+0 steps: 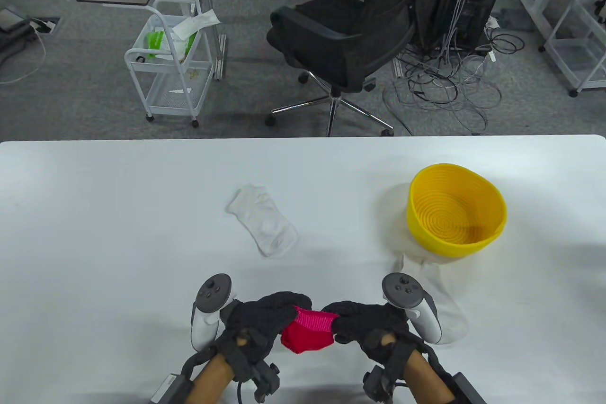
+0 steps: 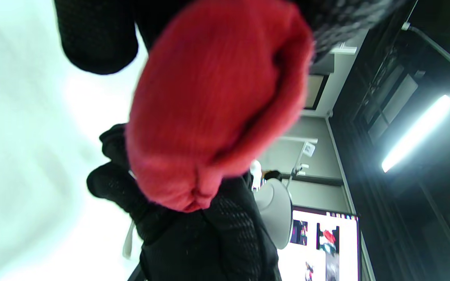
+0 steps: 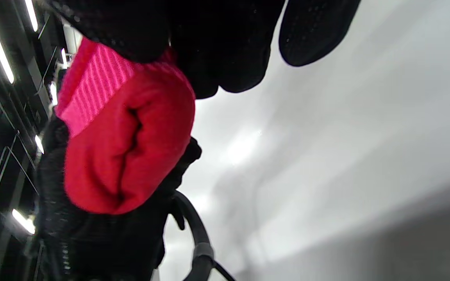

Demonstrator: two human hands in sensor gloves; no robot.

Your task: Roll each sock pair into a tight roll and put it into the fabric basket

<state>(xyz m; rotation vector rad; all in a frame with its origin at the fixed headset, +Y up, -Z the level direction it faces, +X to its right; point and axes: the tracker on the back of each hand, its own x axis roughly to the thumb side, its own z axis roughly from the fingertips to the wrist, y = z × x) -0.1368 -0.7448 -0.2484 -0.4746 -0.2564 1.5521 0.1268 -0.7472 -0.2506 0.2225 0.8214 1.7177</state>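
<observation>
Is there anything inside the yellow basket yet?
No, the yellow basket shows only its bare ribbed bottom in the table view; the red sock roll is between both hands.

Another white sock (image 1: 445, 309) partly hidden behind the right hand (image 1: 374, 326)

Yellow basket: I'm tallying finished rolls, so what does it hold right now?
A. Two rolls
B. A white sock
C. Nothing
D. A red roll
C: in the table view the basket shows only its bare coiled floor, the red roll is gripped between the left hand and right hand, and a white sock lies on the table.
</observation>
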